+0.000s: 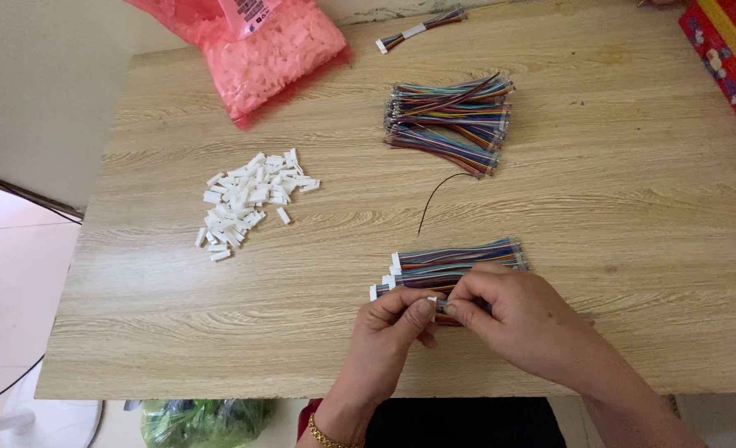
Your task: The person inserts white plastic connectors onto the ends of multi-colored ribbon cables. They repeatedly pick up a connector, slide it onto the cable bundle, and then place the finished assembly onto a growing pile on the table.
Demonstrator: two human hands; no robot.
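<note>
My left hand (pixel 390 332) and my right hand (pixel 517 315) meet near the table's front edge, fingertips pinched together on a small white connector with a short multicoloured wire bundle (pixel 439 305). Just behind my hands lies a stack of finished wire bundles with white connectors (pixel 451 259). A loose pile of small white plastic connectors (pixel 247 199) lies to the left. A larger heap of multicoloured wire bundles (pixel 451 120) sits farther back, with a single black wire (pixel 436 195) curling out of it.
The wooden table (pixel 633 249) holds a pink plastic bag of white connectors (pixel 272 50) at the back left, one wire bundle (pixel 422 26) at the back edge and a red box (pixel 728 58) at the far right. A green bag (pixel 202 419) lies below on the floor.
</note>
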